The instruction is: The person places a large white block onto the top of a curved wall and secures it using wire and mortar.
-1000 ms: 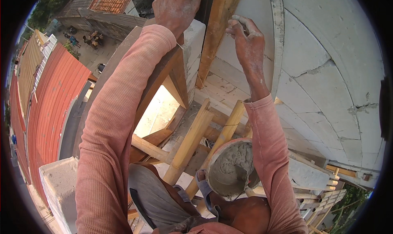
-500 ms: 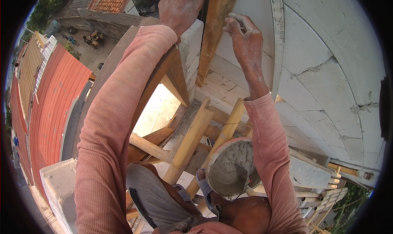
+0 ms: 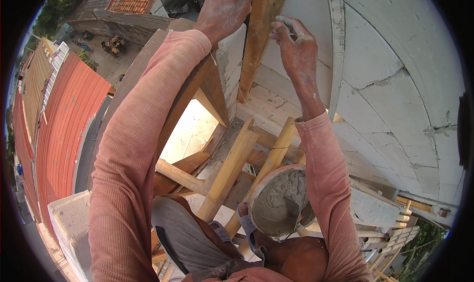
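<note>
My left hand [image 3: 224,10] is at the top edge, fingers curled over beside an upright wooden beam [image 3: 263,33], above a pale block pillar [image 3: 229,70] and dark-edged wooden frame [image 3: 128,94]; what it grips is hidden. To the right of the beam, my right hand [image 3: 296,50] is raised with fingers bent toward the thumb; anything between them is too small to make out. Below, a bucket of grey mortar [image 3: 276,198], with a tool handle in it, sits on bamboo scaffolding [image 3: 222,178] beside my sandalled feet.
A pale block wall [image 3: 385,109] rises on the right, with bamboo poles [image 3: 375,237] below it. A loose block [image 3: 69,218] sits lower left. Beyond the edge lie red corrugated roofs [image 3: 59,144] and a yard [image 3: 103,60] far below with small figures and objects.
My left hand has moved to the right, closer to the beam. My right hand has shifted slightly up and left, its fingers still bent.
</note>
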`<state>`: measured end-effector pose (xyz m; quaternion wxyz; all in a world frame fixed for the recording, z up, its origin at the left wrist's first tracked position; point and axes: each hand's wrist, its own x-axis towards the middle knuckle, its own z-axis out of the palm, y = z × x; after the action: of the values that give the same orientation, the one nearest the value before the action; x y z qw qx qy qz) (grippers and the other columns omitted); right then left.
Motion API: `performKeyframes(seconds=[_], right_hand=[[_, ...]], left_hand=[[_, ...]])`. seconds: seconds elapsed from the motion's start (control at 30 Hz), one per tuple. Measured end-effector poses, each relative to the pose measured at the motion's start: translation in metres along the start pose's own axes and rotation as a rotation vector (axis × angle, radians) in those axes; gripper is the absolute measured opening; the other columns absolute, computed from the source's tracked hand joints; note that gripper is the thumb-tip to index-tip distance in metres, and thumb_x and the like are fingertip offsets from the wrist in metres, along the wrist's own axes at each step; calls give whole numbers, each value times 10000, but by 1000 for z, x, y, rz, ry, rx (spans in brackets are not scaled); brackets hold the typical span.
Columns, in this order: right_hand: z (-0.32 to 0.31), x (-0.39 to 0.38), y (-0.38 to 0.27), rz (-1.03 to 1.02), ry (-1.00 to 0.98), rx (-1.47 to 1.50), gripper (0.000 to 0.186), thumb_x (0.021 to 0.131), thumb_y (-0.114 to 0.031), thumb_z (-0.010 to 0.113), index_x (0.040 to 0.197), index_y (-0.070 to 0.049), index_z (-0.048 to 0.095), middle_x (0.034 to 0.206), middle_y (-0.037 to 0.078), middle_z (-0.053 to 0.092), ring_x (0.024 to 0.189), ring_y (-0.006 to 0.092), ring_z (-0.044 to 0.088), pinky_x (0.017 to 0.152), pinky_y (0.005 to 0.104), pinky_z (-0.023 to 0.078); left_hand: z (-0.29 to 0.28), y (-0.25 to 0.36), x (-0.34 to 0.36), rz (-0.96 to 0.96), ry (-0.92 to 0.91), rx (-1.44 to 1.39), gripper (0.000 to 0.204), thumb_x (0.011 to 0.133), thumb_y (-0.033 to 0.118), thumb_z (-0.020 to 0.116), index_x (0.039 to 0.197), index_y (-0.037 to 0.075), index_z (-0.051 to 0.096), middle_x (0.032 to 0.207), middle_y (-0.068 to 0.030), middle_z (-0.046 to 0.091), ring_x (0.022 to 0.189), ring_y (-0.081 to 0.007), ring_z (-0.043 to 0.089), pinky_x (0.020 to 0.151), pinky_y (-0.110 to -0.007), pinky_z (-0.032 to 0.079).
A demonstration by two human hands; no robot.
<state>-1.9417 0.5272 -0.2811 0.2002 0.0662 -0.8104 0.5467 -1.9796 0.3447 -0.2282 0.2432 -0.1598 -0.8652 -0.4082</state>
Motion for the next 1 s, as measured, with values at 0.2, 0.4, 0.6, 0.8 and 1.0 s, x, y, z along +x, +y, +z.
performKeyframes(seconds=[0.2, 0.4, 0.6, 0.8, 1.0], right_hand=[[-5, 0, 7, 31, 0, 12, 304, 994, -205, 620, 1209, -12, 713, 1009, 160, 768, 911, 210, 755, 869, 355, 549], [1, 1, 7, 31, -13, 11, 305, 991, -205, 621, 1206, -10, 716, 1017, 159, 769, 915, 211, 758, 871, 357, 551], [2, 8, 14, 15, 16, 3, 317, 986, -216, 625, 1212, -15, 718, 1020, 161, 770, 954, 233, 749, 894, 365, 547], [-3, 21, 16, -59, 106, -60, 312, 973, -220, 630, 1195, -23, 729, 1012, 162, 772, 959, 258, 742, 897, 374, 546], [0, 28, 10, -72, 120, -54, 303, 968, -211, 628, 1184, -27, 732, 988, 160, 772, 945, 272, 737, 891, 380, 543]], left_hand=[[-2, -8, 9, -109, -19, -122, 405, 1060, 378, 495, 1066, 7, 656, 745, -142, 665, 741, -295, 696, 731, -405, 536], [-5, -35, 25, 11, -35, -36, 382, 1046, 364, 523, 1018, 6, 653, 765, -155, 655, 737, -299, 678, 704, -404, 521], [-1, -32, 30, 103, -51, 16, 271, 1013, 264, 543, 1057, 6, 611, 817, -147, 623, 769, -283, 645, 689, -402, 500], [0, -51, 47, -294, -157, -641, 176, 1015, 202, 567, 1103, 55, 607, 795, 15, 577, 629, -131, 533, 590, -280, 449], [-11, -63, 68, -717, -565, -1104, 73, 1029, 168, 534, 1057, 126, 586, 738, 57, 512, 492, -54, 418, 438, -218, 329]])
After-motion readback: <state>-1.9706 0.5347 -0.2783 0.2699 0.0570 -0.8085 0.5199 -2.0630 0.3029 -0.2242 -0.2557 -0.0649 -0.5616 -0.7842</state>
